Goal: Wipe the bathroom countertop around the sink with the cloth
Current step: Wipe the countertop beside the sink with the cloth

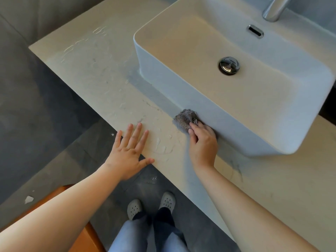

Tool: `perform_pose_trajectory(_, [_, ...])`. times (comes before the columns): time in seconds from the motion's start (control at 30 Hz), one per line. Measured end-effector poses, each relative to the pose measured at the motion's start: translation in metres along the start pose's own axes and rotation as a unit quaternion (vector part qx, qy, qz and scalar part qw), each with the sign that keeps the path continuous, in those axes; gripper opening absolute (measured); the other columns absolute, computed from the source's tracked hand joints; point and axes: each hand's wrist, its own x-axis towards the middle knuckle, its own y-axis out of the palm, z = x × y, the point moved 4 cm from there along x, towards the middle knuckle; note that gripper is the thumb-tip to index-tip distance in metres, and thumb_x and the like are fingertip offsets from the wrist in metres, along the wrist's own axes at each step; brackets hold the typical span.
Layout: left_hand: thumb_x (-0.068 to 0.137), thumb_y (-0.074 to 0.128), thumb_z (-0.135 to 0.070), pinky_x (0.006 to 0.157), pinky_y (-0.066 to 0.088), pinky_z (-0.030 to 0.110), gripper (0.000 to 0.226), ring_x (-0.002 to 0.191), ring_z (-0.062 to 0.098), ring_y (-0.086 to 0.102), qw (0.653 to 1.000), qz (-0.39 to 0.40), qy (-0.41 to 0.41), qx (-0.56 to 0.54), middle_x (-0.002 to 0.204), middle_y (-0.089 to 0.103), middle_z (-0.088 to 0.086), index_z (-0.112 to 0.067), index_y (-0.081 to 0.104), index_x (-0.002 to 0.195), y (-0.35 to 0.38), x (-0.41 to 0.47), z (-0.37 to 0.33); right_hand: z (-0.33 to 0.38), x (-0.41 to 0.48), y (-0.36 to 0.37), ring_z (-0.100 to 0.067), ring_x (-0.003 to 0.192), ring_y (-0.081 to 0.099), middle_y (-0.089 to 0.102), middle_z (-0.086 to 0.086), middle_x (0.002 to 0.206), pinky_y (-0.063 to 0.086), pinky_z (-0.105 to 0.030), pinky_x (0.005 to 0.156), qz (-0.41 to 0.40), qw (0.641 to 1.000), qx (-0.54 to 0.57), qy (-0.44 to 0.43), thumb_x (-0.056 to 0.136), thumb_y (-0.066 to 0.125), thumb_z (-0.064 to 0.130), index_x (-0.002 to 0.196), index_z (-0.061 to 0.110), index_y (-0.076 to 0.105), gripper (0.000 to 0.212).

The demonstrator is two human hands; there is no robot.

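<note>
Gripping cloth (185, 120) against front wall of sink (236, 122): right hand (203, 142), fingers curled round it. Left of sink: left hand (127, 153), fingers spread flat on countertop (94, 79). Sink holds drain plug (229, 65).

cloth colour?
Grey with a slight purple tint; the cloth shows best in the head view, held by the right hand.

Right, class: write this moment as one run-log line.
phase: wiping | right hand: grips cloth at sink base | left hand: flat on countertop edge | wet streaks: left of cloth
</note>
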Motion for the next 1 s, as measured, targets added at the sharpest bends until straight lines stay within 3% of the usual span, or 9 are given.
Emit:
perform_pose_trajectory(0.2, [0.071,-0.005,-0.08,0.115,-0.015,0.049,0.093,0.137,0.023,-0.037,1.0,-0.006,0.01,0.0,0.15,-0.039,0.0,-0.028,-0.027,0.144,-0.004,-0.002,0.0,0.0,0.0,0.002,-0.03,0.104,0.062,0.071,-0.011,0.11,0.049,-0.04,0.092,0.01,1.0,0.001,0.013,0.087,0.058,0.011,0.106,0.009,0.073,0.024])
perform_pose_trajectory(0.33, [0.081,0.012,-0.073,0.119,0.002,0.045,0.087,0.147,0.023,-0.006,0.997,-0.066,0.033,-0.035,0.16,-0.004,0.001,-0.023,0.007,0.152,-0.023,-0.004,0.01,0.004,-0.005,0.002,-0.031,0.103,0.062,0.07,-0.011,0.111,0.049,-0.04,0.091,0.02,1.0,0.0,0.018,0.087,0.062,0.009,0.106,0.01,0.073,0.022])
perform_pose_trajectory(0.43, [0.091,0.038,-0.058,0.118,0.002,0.043,0.074,0.147,0.026,0.003,0.993,-0.095,0.037,-0.057,0.159,0.013,0.004,-0.017,0.023,0.15,-0.031,-0.004,0.022,0.013,-0.022,0.004,-0.03,0.104,0.061,0.069,-0.01,0.113,0.05,-0.043,0.089,0.034,0.999,0.003,0.026,0.087,0.065,0.009,0.108,0.011,0.072,0.022])
perform_pose_trajectory(0.57, [0.092,0.042,-0.054,0.117,-0.002,0.041,0.073,0.147,0.027,-0.003,0.994,-0.096,0.017,-0.053,0.16,0.006,0.005,-0.018,0.019,0.151,-0.034,-0.001,0.042,0.032,-0.054,0.006,-0.027,0.107,0.061,0.07,-0.006,0.113,0.05,-0.041,0.088,0.029,0.999,0.004,0.021,0.085,0.065,0.009,0.106,0.013,0.073,0.023])
perform_pose_trajectory(0.77, [0.092,0.035,-0.06,0.12,0.004,0.047,0.077,0.147,0.028,-0.005,0.996,-0.086,-0.004,-0.033,0.16,-0.001,0.006,-0.017,0.013,0.152,-0.044,0.007,0.07,0.06,-0.096,0.006,-0.018,0.108,0.059,0.069,0.0,0.114,0.042,-0.027,0.089,0.043,0.999,0.011,0.023,0.085,0.066,0.011,0.106,0.016,0.074,0.022])
perform_pose_trajectory(0.93, [0.088,0.03,-0.067,0.119,-0.001,0.045,0.088,0.145,0.026,-0.017,0.998,-0.063,0.004,-0.019,0.158,-0.018,0.004,-0.018,-0.008,0.152,-0.044,0.016,0.08,0.07,-0.113,0.006,-0.016,0.107,0.06,0.07,0.006,0.11,0.044,-0.024,0.089,0.086,0.994,0.044,0.043,0.082,0.072,0.008,0.103,0.02,0.075,0.025])
perform_pose_trajectory(1.0, [0.083,0.021,-0.074,0.119,-0.005,0.044,0.093,0.143,0.025,-0.021,0.999,-0.053,0.001,-0.008,0.156,-0.023,0.004,-0.018,-0.014,0.15,-0.041,0.02,0.086,0.073,-0.114,0.002,-0.01,0.105,0.061,0.066,0.016,0.104,0.044,-0.014,0.09,0.121,0.988,0.08,0.062,0.081,0.072,0.007,0.101,0.023,0.075,0.025])
